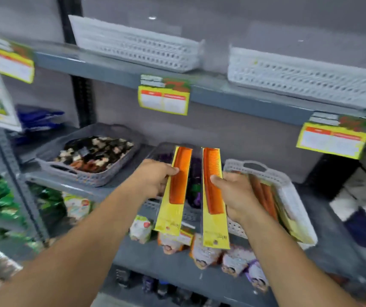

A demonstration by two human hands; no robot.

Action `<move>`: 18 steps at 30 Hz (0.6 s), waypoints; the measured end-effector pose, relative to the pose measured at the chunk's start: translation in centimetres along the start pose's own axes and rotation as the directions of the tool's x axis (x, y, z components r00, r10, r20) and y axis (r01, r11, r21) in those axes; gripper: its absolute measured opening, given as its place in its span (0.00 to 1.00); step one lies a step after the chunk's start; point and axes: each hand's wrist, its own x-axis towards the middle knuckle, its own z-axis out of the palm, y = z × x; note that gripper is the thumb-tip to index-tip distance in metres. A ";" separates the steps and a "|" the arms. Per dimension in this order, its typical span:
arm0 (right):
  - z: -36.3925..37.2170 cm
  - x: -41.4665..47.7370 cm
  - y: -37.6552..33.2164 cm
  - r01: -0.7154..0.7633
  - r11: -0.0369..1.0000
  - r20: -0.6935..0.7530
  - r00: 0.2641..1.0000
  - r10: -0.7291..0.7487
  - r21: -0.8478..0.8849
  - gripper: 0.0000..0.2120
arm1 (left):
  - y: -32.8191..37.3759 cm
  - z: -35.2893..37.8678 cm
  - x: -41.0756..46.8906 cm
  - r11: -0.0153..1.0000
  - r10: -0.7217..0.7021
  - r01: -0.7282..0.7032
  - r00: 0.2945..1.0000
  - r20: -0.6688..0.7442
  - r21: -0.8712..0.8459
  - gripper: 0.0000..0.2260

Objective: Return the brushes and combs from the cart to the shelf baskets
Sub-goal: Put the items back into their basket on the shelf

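Each of my hands holds one orange comb in a yellow card pack, upright in front of the middle shelf. My left hand (155,179) grips the left comb (178,180); my right hand (235,193) grips the right comb (213,189). Just right of my right hand a white basket (288,189) holds more orange combs in the same packs. Behind the two combs sits a dark basket (166,149) with purple items, mostly hidden.
A grey basket (82,173) of hair clips stands at the left of the middle shelf. Two white baskets (142,49) (306,80) sit on the top shelf. Yellow price tags (163,97) hang from the shelf edges. Sachets lie along the lower shelf front (202,251).
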 end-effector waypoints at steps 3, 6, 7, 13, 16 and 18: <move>-3.5 0.0 0.2 -0.010 1.000 -0.078 0.997 0.010 0.002 0.19 | -0.3 4.4 1.0 1.000 -0.012 0.011 0.999 0.031 0.016 0.11; -6.6 0.6 0.5 -0.046 0.999 -0.152 0.987 0.048 0.019 0.12 | -0.2 7.9 1.7 0.999 -0.019 0.016 0.997 0.077 0.041 0.12; -7.6 0.7 0.5 -0.051 0.998 -0.175 0.983 0.055 0.024 0.08 | -0.1 9.0 2.1 0.998 -0.025 0.020 0.996 0.088 0.058 0.13; -13.0 2.2 1.1 -0.045 0.998 -0.339 0.939 0.055 0.036 0.14 | -0.7 13.4 5.6 0.994 -0.072 0.062 0.992 0.108 0.088 0.05; -15.7 3.7 1.8 -0.057 0.998 -0.423 0.904 0.059 0.017 0.21 | -1.6 15.2 7.2 0.996 -0.068 0.061 0.993 0.095 0.070 0.09; -17.4 4.6 2.1 -0.070 0.997 -0.472 0.880 0.056 -0.011 0.22 | -2.4 16.7 8.5 0.997 -0.079 0.078 0.990 0.116 0.013 0.14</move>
